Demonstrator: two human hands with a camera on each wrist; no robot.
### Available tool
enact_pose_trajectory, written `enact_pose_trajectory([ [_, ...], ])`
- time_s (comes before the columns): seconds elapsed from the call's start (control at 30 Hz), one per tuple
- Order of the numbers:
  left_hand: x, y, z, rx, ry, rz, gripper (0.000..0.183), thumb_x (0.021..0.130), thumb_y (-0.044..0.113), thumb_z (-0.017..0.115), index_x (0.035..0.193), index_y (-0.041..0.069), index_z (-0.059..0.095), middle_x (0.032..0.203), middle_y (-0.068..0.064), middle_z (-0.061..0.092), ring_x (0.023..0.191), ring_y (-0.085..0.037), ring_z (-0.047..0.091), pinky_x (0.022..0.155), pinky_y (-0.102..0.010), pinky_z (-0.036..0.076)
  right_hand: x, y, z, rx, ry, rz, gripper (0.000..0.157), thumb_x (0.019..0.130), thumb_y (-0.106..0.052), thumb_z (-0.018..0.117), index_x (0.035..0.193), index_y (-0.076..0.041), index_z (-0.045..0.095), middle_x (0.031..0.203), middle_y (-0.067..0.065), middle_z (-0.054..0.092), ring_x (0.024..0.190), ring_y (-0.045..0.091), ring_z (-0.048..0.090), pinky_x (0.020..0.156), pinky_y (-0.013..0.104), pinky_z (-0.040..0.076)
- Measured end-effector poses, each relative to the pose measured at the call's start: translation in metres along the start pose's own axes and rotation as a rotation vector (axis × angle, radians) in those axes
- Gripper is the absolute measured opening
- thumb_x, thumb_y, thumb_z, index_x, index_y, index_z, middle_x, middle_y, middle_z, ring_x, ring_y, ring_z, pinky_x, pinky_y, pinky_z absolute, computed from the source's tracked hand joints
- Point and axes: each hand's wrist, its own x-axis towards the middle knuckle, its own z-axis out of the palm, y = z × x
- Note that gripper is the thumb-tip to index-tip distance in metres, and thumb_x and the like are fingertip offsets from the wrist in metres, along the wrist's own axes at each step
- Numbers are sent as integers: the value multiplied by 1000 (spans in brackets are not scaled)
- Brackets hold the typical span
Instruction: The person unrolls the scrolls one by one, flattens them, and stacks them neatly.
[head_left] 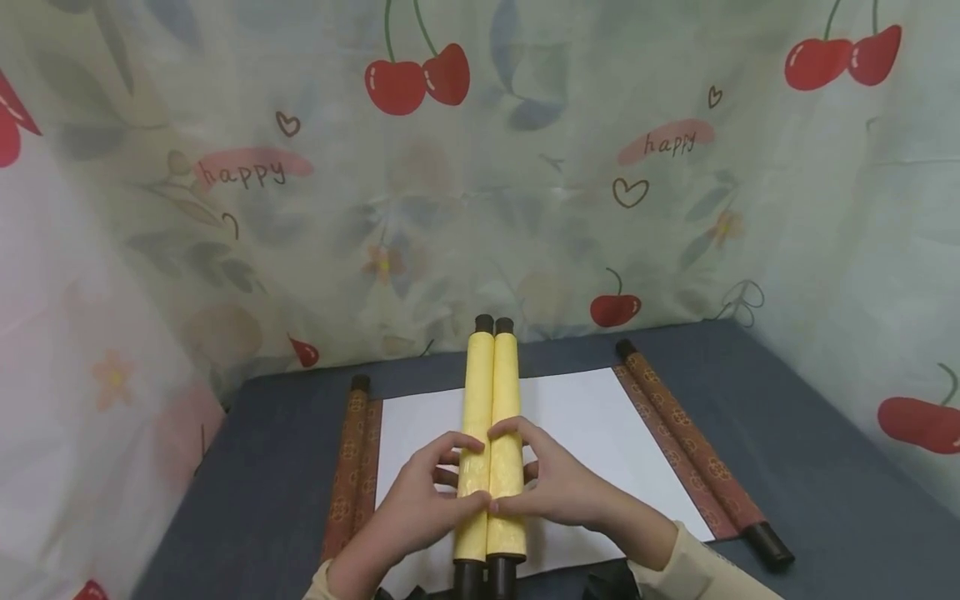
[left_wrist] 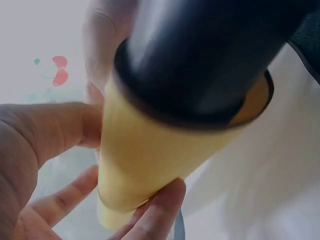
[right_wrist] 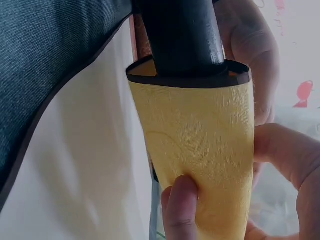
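Observation:
Two yellow scroll rolls with black end knobs stand side by side, touching, over the white paper in the head view. My left hand [head_left: 427,500] grips the left yellow roll [head_left: 476,400], thumb on the near part and fingertips farther up. Around the right yellow roll [head_left: 507,379] curl the thumb and fingers of my right hand [head_left: 558,483]. Both thumb tips meet at the seam between the rolls. Close up in the left wrist view, a black knob [left_wrist: 200,65] sticks out of the loosely wound yellow sheet [left_wrist: 145,150]. The right wrist view shows another knob [right_wrist: 182,40] inside dark-edged yellow paper [right_wrist: 205,135].
Beneath the rolls lies an unrolled scroll's white sheet [head_left: 592,433] on a dark blue tabletop [head_left: 255,467]. Its brown patterned rollers lie at the left [head_left: 348,467] and right [head_left: 690,442]. A cherry-printed curtain [head_left: 465,200] hangs behind the table and along both sides.

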Motion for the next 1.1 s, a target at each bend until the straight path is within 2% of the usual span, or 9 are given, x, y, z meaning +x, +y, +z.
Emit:
enact_pose_trajectory([
  [0.17, 1, -5, -1, -5, -34, -29, 51, 81, 13, 85, 128, 15, 67, 118, -17, 65, 90, -22, 71, 73, -37, 64, -1, -1, -4, 3, -33, -17, 76, 82, -12, 83, 149, -19, 49, 148, 24, 45, 101, 29, 76, 77, 41, 64],
  [0.3, 2, -8, -4, -75, -8, -39, 50, 78, 7, 78, 126, 11, 66, 117, -19, 63, 83, -23, 73, 68, -35, 61, -2, -2, -10, -7, -32, -22, 73, 80, -9, 76, 149, -16, 55, 148, 24, 48, 97, 28, 76, 77, 39, 63],
  [0.4, 2, -8, -8, -118, 21, -36, 49, 77, 4, 75, 124, 9, 64, 117, -21, 63, 80, -23, 72, 66, -34, 59, 0, -1, -13, 5, -20, -25, 61, 81, -6, 74, 139, -9, 58, 137, 24, 54, 89, 26, 76, 73, 37, 63],
  [0.53, 2, -4, -12, -126, 20, -26, 44, 79, 5, 73, 121, 12, 63, 119, -20, 61, 80, -23, 71, 67, -35, 59, 2, 1, -14, 37, 7, -19, 45, 86, -9, 79, 124, -6, 55, 125, 23, 57, 82, 26, 77, 69, 38, 63],
  [0.67, 3, -3, -14, -132, 17, -31, 37, 86, 11, 80, 117, 12, 61, 116, -19, 62, 78, -23, 72, 67, -36, 60, 4, 2, -13, 40, 24, -5, 43, 88, -14, 84, 120, -8, 55, 122, 22, 57, 79, 28, 77, 67, 41, 64],
  [0.8, 3, -4, -17, -144, 26, -47, 42, 88, 19, 87, 114, 11, 55, 117, -19, 63, 77, -24, 74, 66, -37, 61, 4, 1, -12, 34, 40, 1, 44, 90, -18, 85, 119, -9, 54, 122, 21, 56, 79, 28, 76, 67, 42, 64],
  [1.0, 0, 4, -29, -167, -19, -34, 39, 96, 15, 79, 126, 10, 55, 127, -24, 61, 91, -28, 75, 71, -41, 62, 2, -6, -17, 25, 59, 1, 47, 91, -13, 80, 133, -11, 61, 130, 25, 57, 87, 28, 76, 73, 44, 65],
  [1.1, 0, 7, -36, -160, -42, -20, 39, 99, 15, 74, 134, 12, 57, 135, -27, 58, 100, -30, 75, 76, -43, 63, 1, -11, -22, 14, 66, -11, 46, 90, -10, 77, 134, -12, 63, 132, 26, 55, 89, 29, 75, 75, 46, 65],
])
